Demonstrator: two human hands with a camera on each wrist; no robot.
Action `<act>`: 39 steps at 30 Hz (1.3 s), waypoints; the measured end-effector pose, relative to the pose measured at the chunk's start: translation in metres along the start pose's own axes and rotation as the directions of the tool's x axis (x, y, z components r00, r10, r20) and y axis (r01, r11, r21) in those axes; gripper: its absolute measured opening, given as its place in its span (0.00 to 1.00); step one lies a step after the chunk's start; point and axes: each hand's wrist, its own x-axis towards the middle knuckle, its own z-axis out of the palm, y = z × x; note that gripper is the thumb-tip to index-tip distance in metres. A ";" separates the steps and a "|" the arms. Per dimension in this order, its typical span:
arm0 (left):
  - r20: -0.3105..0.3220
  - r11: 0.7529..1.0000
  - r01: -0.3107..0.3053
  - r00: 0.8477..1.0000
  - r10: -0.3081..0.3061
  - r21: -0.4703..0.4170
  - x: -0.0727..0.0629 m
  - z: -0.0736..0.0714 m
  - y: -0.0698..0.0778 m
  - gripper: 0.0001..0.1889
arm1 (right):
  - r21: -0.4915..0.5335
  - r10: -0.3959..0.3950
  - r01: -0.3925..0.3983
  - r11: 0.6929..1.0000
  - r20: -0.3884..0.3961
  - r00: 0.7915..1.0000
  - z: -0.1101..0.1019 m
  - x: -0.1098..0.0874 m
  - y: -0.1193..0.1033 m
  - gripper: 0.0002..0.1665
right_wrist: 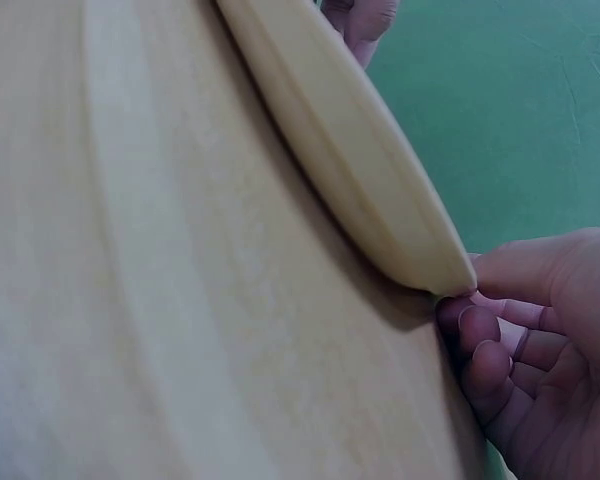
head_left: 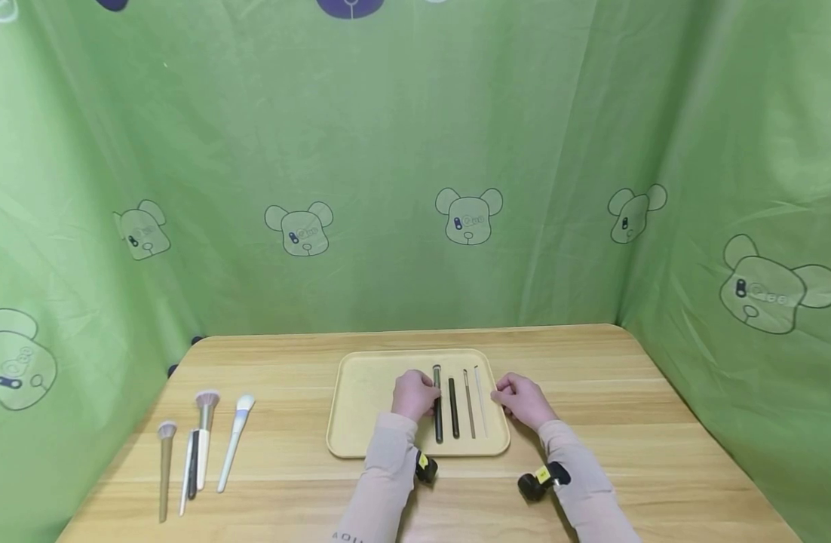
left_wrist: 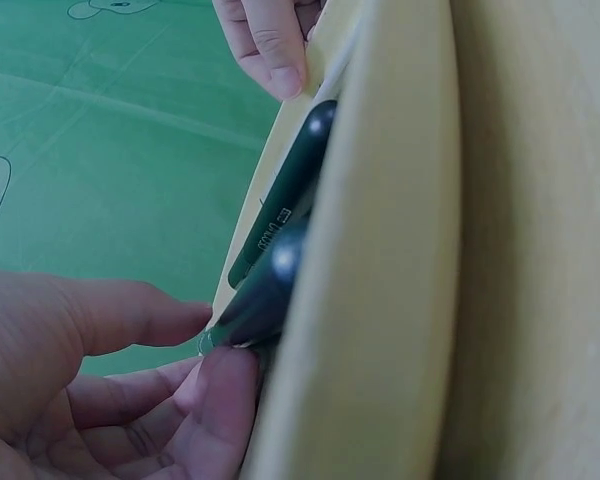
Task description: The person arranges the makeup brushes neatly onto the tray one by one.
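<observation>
A pale yellow tray [head_left: 381, 392] lies on the wooden table, with several makeup brushes side by side in its right half. My left hand [head_left: 414, 394] pinches the leftmost of these, a dark-handled makeup brush [head_left: 438, 415], between thumb and fingers; the left wrist view shows this grip near the brush [left_wrist: 265, 290]. To its right lie a short black stick-like brush [head_left: 453, 411], a thin brown brush [head_left: 470, 407] and a very thin white one [head_left: 481, 403]. At the tray's right side, my right hand [head_left: 524, 400] pinches the rim; the right wrist view shows fingers around the tray edge [right_wrist: 380, 200].
Left of the tray, more makeup brushes lie on the table: a brown-handled one [head_left: 165, 467], a white-handled fluffy one [head_left: 204, 437], a black one [head_left: 193, 467], a thin white one [head_left: 185, 475] and a white-blue one [head_left: 235, 445]. Green curtains [head_left: 388, 286] surround the table.
</observation>
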 end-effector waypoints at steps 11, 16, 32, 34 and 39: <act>-0.001 1.000 0.002 1.000 -0.002 -0.007 0.000 0.000 0.000 0.05 | 0.006 0.010 -0.010 1.000 0.003 1.000 0.000 0.001 0.000 0.07; -0.008 1.000 -0.010 1.000 0.009 -0.006 0.001 0.000 -0.001 0.06 | 0.007 0.020 -0.020 1.000 0.003 1.000 0.000 0.000 -0.001 0.07; -0.041 0.995 -0.061 0.997 0.065 0.084 0.007 -0.017 -0.006 0.08 | 0.016 0.014 -0.014 1.000 0.002 1.000 0.000 -0.001 -0.004 0.07; -0.037 0.995 -0.071 0.997 0.074 0.070 0.007 -0.021 -0.007 0.08 | 0.017 0.012 -0.012 1.000 0.005 1.000 0.000 -0.001 -0.003 0.07; -0.059 0.989 -0.099 0.993 0.106 0.106 0.007 -0.033 -0.008 0.12 | 0.021 0.000 0.000 1.000 0.005 1.000 0.000 -0.002 -0.003 0.08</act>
